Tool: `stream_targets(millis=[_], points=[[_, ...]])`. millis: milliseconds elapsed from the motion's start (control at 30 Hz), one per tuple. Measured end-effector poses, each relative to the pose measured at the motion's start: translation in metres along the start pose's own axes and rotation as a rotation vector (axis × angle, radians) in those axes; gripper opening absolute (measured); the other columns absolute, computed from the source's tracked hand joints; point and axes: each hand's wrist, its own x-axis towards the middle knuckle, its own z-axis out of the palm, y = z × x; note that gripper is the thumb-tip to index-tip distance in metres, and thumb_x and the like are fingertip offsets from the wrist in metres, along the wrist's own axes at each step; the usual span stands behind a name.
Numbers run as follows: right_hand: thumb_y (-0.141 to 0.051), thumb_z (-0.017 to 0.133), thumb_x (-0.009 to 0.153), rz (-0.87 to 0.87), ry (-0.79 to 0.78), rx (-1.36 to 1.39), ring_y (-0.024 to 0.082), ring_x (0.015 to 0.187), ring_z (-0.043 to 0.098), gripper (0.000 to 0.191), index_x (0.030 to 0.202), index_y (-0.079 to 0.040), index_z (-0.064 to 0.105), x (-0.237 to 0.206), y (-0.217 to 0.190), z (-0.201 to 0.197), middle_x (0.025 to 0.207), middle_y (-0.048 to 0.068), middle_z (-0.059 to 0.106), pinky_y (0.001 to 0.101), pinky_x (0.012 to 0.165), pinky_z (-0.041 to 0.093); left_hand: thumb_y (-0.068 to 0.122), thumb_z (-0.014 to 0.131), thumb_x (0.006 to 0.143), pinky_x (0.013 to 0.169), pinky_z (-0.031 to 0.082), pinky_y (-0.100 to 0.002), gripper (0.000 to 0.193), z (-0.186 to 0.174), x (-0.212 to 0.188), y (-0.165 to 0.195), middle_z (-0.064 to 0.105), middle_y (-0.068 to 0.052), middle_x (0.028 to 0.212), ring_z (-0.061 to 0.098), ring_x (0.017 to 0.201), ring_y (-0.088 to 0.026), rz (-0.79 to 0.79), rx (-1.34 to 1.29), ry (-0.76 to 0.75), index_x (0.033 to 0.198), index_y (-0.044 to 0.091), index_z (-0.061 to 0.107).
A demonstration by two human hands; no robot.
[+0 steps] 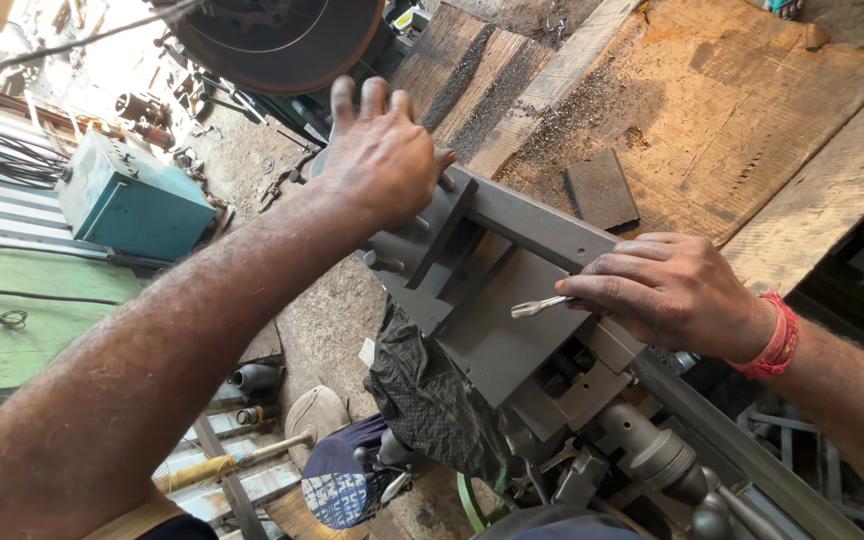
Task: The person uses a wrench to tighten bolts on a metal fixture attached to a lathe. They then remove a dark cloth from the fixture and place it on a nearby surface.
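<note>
Two hands are working on a grey metal machine assembly (497,300) that is sitting on rough wooden planks (732,130) strewn with metal filings. The left hand (377,150) is pressing down on the far end of the assembly, fingers spread and flat — open, not wrapped around anything. The right hand (667,290), with a red band (777,335) at the wrist, is pinching a small silvery spanner (542,305) against the assembly's flat plate, the fingers closed on its shank. The assembly is looking heavy and rigid — thick painted slabs and ribs, likely best gripped by its square edges or the raised bar, not the oily screw parts below. The spanner is looking light, hard and probably slippery. A dark flat block (600,188) is lying on the planks just beyond, and a teal box (132,200) is standing well apart on the left.
</note>
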Motion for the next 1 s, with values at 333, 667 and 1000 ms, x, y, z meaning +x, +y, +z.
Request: stream_targets(millis=[333, 667, 1000], points=[[-0.021, 0.076, 0.085, 0.001, 0.054, -0.024, 0.019, 0.081, 0.073, 0.028, 0.112, -0.015, 0.073, 0.002, -0.003, 0.000, 0.090, 0.003, 0.074, 0.0366, 0.069, 0.058, 0.059, 0.062, 0.101, 0.121, -0.002, -0.064, 0.059, -0.004, -0.018, -0.025, 0.021, -0.022, 0.166, 0.006, 0.155, -0.045, 0.041, -0.041, -0.019, 0.110, 0.002, 0.074], [-0.020, 0.078, 0.085, 0.037, 0.047, -0.015, 0.020, 0.077, 0.072, 0.025, 0.109, -0.014, 0.074, 0.007, -0.007, -0.003, 0.087, 0.002, 0.074, 0.0369, 0.065, 0.055, -0.003, 0.061, 0.067, 0.121, 0.007, -0.065, 0.067, 0.010, -0.002, -0.006, 0.040, -0.024, 0.150, 0.026, 0.145, -0.042, 0.335, 0.069, 0.396, 0.133, 0.012, 0.065], [-0.021, 0.079, 0.084, 0.037, 0.069, -0.009, 0.022, 0.079, 0.072, 0.027, 0.109, -0.013, 0.073, 0.005, -0.006, 0.000, 0.092, 0.004, 0.075, 0.0371, 0.066, 0.056, 0.041, 0.068, 0.101, 0.124, 0.002, -0.066, 0.034, 0.020, 0.025, -0.007, 0.033, -0.023, 0.159, 0.021, 0.152, -0.042, 0.095, 0.176, 0.157, 0.111, 0.010, 0.079]])
